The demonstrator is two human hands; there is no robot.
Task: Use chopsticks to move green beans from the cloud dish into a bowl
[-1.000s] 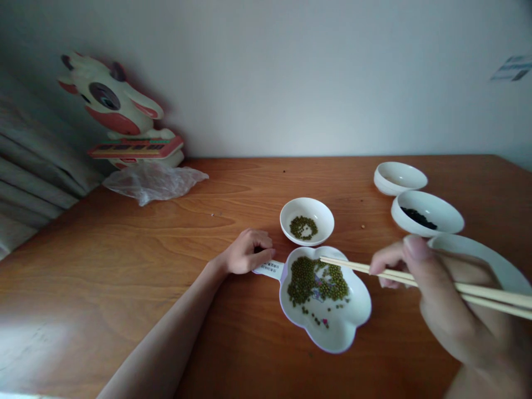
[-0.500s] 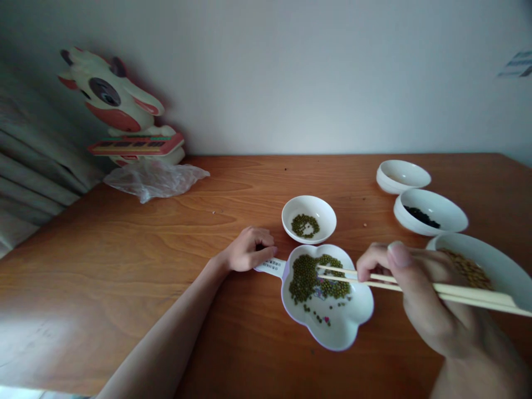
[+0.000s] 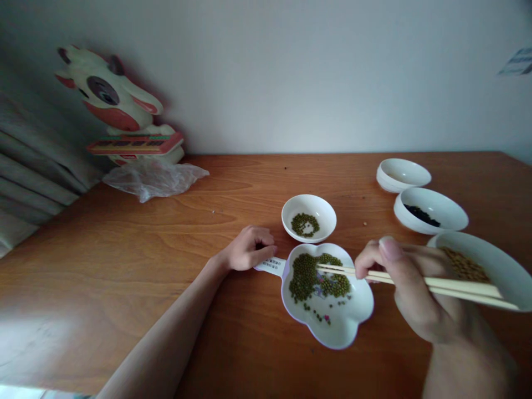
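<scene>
Two hands on my feed, plus clutter. Biggest thing is the wooden table [image 3: 124, 244], running back to a plain wall. Far left corner: a cartoon cow toy [image 3: 112, 105] with a small keyboard front, and a crumpled clear plastic bag [image 3: 153, 177] just before it. Grey curtain folds [image 3: 29, 177] hang at the left edge.

Right side, three white dishes in a row going back: a big bowl [image 3: 505, 274] with tan grains, a middle bowl [image 3: 430, 209] with black grains, an empty-looking far bowl [image 3: 402, 174]. The big bowl sits just behind my right hand and the chopstick shafts cross over its rim.

Centre: flower-shaped dish [image 3: 344, 324] with green beans [image 3: 305, 271] piled in its upper left part, a few strays lower down. Just behind it, nearly touching, a small round bowl [image 3: 308, 217] with fewer green beans.

Right hand [image 3: 409, 291] is closed around a pair of chopsticks [image 3: 449, 285]; tips are in the bean pile, near together. Can't tell if a bean is pinched.

Left hand [image 3: 249, 252] is loosely curled, fingertips pressing the dish's white handle tab [image 3: 272, 265]. The tab has printed text, too small to read.
</scene>
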